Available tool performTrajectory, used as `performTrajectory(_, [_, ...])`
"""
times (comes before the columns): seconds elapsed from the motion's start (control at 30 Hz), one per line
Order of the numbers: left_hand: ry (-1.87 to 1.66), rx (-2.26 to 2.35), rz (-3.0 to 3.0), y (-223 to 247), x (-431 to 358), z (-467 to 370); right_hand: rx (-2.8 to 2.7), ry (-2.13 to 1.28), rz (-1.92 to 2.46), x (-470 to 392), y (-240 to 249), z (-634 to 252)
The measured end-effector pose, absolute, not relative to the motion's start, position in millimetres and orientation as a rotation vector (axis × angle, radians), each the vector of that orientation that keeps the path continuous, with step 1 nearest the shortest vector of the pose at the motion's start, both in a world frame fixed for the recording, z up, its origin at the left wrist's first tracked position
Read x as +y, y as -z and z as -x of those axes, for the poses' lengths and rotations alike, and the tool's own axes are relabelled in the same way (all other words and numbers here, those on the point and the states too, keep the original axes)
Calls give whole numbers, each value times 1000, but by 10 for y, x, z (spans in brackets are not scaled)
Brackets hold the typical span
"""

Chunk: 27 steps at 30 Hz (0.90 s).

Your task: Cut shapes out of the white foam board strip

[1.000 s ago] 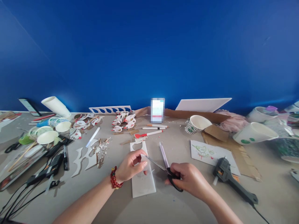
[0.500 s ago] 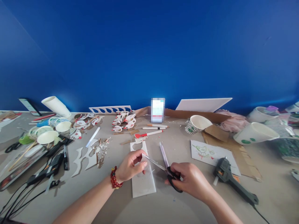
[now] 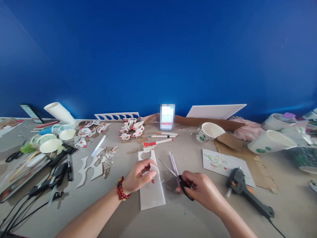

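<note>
My left hand (image 3: 140, 176) pinches a small white foam piece (image 3: 154, 169) with a curved edge between thumb and fingers. Under that hand lies a white foam strip (image 3: 152, 197) with a rounded cut-out at its far end. My right hand (image 3: 198, 186) is closed round the black handles of a pair of scissors (image 3: 183, 185). The blades point up and left, a short gap away from the foam piece. Just behind the blades a pale purple pen-like stick (image 3: 172, 162) lies on the table, partly covered by the scissors.
A glue gun (image 3: 239, 181) with a cord rests at right on a drawing card (image 3: 210, 158). Markers (image 3: 163, 136), painted white bird shapes (image 3: 131, 128) and a patterned paper cup (image 3: 210, 131) stand farther back. Foam scraps (image 3: 95, 168), cables and paper cups crowd the left.
The scissors have moved right, away from the foam piece, and their blades have come closer together. My left hand stays in place, with the foam piece now turned broader side to view.
</note>
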State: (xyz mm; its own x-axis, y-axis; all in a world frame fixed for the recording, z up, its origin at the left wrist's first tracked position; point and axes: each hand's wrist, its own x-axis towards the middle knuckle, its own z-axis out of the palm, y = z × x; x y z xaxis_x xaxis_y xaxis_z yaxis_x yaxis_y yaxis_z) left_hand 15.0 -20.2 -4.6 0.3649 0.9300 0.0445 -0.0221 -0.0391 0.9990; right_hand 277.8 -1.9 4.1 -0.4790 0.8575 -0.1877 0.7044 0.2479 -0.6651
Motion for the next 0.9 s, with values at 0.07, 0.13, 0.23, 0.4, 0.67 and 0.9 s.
performTrajectory(0.07, [-973, 901, -1404, 44, -197, -146, -2317, -1034, 1464, -20, -68, -2769])
performTrajectory(0.13, [-974, 913, -1426, 48, -194, -140, -2351, -1015, 1438, -24, -100, -2760])
performTrajectory(0.23, [-981, 936, -1457, 47, -193, -136, -2385, -993, 1430, -31, -134, -2753])
performTrajectory(0.4, [-960, 969, -1556, -7, -190, -147, -2416, -968, 1425, -45, -129, -2768])
performTrajectory(0.67, [-922, 978, -1646, -38, -193, -152, -2405, -1034, 1380, -35, -100, -2777])
performTrajectory(0.9, [-935, 964, -1690, -83, -178, -155, -2391, -1152, 1335, -18, -109, -2792])
